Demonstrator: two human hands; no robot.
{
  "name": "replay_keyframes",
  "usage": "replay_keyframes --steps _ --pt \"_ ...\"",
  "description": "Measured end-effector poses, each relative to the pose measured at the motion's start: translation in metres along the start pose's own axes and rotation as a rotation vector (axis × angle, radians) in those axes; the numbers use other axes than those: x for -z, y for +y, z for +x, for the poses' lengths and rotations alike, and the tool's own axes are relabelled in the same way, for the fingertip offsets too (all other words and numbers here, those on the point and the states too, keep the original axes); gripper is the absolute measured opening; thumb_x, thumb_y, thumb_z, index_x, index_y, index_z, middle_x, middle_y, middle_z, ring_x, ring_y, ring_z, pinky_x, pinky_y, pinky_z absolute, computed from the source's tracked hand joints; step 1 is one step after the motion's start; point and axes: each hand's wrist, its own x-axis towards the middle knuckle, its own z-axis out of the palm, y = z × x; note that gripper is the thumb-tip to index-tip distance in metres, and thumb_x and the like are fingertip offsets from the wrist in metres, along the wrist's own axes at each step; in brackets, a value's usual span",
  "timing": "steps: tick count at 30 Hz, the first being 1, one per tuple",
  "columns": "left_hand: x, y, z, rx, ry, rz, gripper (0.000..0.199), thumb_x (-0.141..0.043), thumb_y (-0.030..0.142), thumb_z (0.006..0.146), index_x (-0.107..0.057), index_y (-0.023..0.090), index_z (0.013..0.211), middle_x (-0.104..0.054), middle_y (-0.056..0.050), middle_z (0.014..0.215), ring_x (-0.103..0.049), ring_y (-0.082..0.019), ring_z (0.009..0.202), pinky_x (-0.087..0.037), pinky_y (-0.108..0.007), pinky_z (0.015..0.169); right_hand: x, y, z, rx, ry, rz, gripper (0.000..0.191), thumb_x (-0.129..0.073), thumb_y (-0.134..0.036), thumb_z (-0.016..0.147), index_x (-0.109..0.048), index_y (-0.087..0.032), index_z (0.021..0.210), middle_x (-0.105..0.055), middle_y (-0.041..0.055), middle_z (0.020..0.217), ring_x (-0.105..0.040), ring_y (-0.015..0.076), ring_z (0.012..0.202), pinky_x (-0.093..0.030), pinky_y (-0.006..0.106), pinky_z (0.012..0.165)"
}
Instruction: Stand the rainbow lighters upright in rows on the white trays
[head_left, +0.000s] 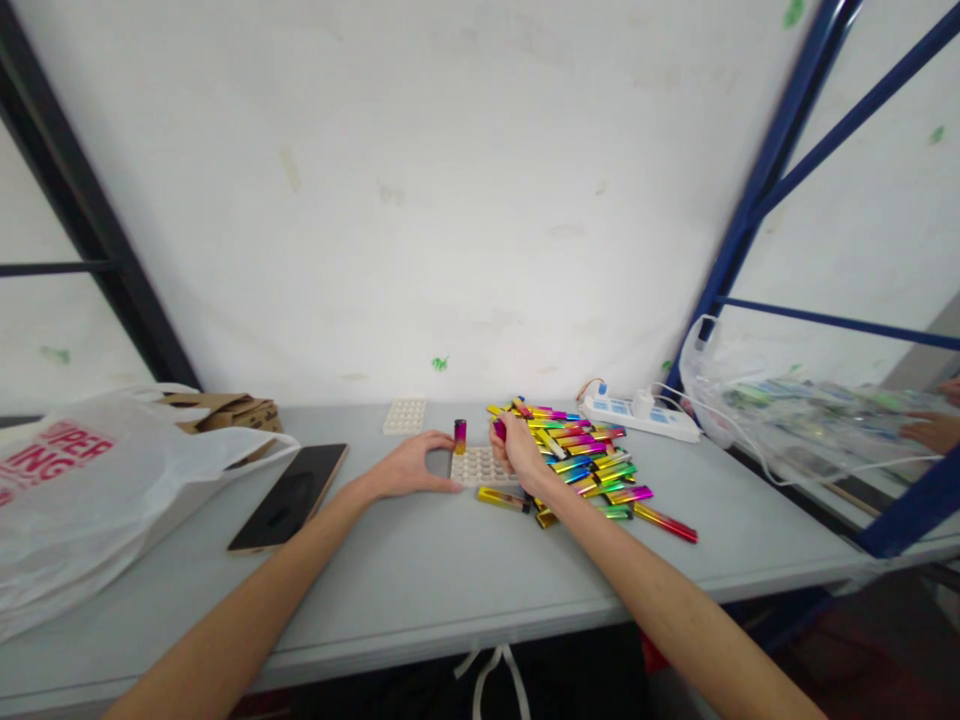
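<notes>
A pale tray with rows of holes [472,466] lies on the grey table. One purple and yellow lighter [460,437] stands upright at its back left corner. My left hand [415,465] is at the tray's left side, thumb and fingers apart, with nothing in it. Over the tray's right part, my right hand [517,447] is closed on a purple lighter [499,429], of which only an end shows. Many shiny coloured lighters [592,462] lie in a loose pile to the right. A yellow lighter [501,499] lies in front of the tray.
Another pale tray [404,416] lies near the wall. To the left are a dark phone [289,498], a white plastic bag [97,480] and brown cardboard [232,412]. A white power strip [641,416] and blue frame [750,210] stand right. Another person's hand [934,430] shows far right.
</notes>
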Motion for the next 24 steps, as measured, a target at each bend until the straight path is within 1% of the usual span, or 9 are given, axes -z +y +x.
replay_keyframes --steps 4,7,9,14,17,19,21,22,24 --pt "0.000 0.001 0.000 0.000 0.001 -0.005 0.068 -0.083 0.061 0.066 -0.070 0.021 0.119 -0.068 -0.009 0.132 -0.062 -0.031 0.124 -0.045 -0.040 0.111 -0.001 -0.005 -0.001 -0.042 0.013 0.016 0.051 -0.038 -0.059 0.093 -0.034 -0.023 0.057 -0.024 -0.0060 0.046 -0.016 0.0085 0.040 -0.015 0.022 0.037" --pt "0.000 0.001 -0.001 -0.003 0.007 0.001 0.067 -0.083 0.063 0.066 -0.070 0.023 0.119 -0.068 -0.008 0.132 -0.062 -0.031 0.123 -0.045 -0.040 0.111 -0.001 -0.005 -0.001 -0.050 -0.008 0.004 0.050 -0.035 -0.056 0.094 -0.034 -0.024 0.056 -0.024 -0.0062 0.044 -0.015 0.0090 0.039 -0.015 0.023 0.037" --pt "0.000 0.001 -0.001 -0.005 0.005 0.001 0.067 -0.082 0.063 0.066 -0.071 0.023 0.119 -0.068 -0.007 0.132 -0.062 -0.031 0.123 -0.044 -0.039 0.111 -0.001 -0.003 0.000 -0.041 -0.007 -0.020 0.050 -0.033 -0.054 0.095 -0.034 -0.024 0.055 -0.025 -0.0057 0.043 -0.017 0.0095 0.039 -0.016 0.024 0.037" --pt "0.000 0.000 0.000 -0.009 0.007 -0.008 0.066 -0.083 0.062 0.066 -0.071 0.023 0.118 -0.068 -0.007 0.132 -0.062 -0.030 0.123 -0.045 -0.039 0.111 0.001 0.004 0.002 0.028 -0.005 -0.097 0.051 -0.036 -0.054 0.095 -0.035 -0.024 0.054 -0.029 -0.0044 0.045 -0.022 0.0098 0.040 -0.019 0.023 0.039" --pt "0.000 -0.001 0.000 -0.005 0.005 -0.007 0.067 -0.083 0.062 0.066 -0.071 0.023 0.118 -0.068 -0.007 0.132 -0.062 -0.031 0.123 -0.045 -0.038 0.111 0.001 0.004 0.003 0.005 -0.013 -0.082 0.051 -0.035 -0.054 0.097 -0.037 -0.023 0.056 -0.028 -0.0050 0.046 -0.021 0.0100 0.041 -0.019 0.024 0.040" --pt "0.000 -0.001 0.000 -0.003 0.004 -0.003 0.066 -0.083 0.062 0.066 -0.071 0.023 0.118 -0.068 -0.007 0.132 -0.062 -0.031 0.124 -0.045 -0.038 0.111 0.001 0.004 0.004 -0.018 -0.028 -0.049 0.054 -0.037 -0.062 0.096 -0.043 -0.023 0.061 -0.027 -0.0064 0.049 -0.020 0.0096 0.041 -0.018 0.024 0.041" --pt "0.000 -0.001 0.000 -0.003 0.002 0.000 0.065 -0.083 0.061 0.066 -0.071 0.023 0.118 -0.068 -0.007 0.132 -0.062 -0.031 0.124 -0.045 -0.038 0.111 0.000 0.004 0.006 0.001 -0.059 -0.009 0.056 -0.038 -0.072 0.093 -0.052 -0.022 0.071 -0.027 -0.0078 0.053 -0.021 0.0093 0.042 -0.018 0.023 0.042" --pt "0.000 -0.001 0.000 -0.004 0.000 0.001 0.065 -0.083 0.061 0.066 -0.071 0.022 0.118 -0.068 -0.008 0.132 -0.062 -0.031 0.124 -0.045 -0.038 0.111 0.001 0.005 0.007 0.031 -0.074 0.001 0.057 -0.039 -0.075 0.092 -0.056 -0.021 0.078 -0.029 -0.0079 0.055 -0.023 0.0095 0.042 -0.020 0.023 0.043" --pt "0.000 -0.001 0.000 -0.008 -0.007 0.000 0.066 -0.083 0.060 0.066 -0.070 0.021 0.118 -0.067 -0.009 0.133 -0.062 -0.031 0.124 -0.044 -0.038 0.111 0.001 0.004 0.008 0.116 -0.091 -0.032 0.055 -0.040 -0.073 0.092 -0.060 -0.021 0.093 -0.038 -0.0068 0.060 -0.034 0.0108 0.045 -0.029 0.024 0.046"
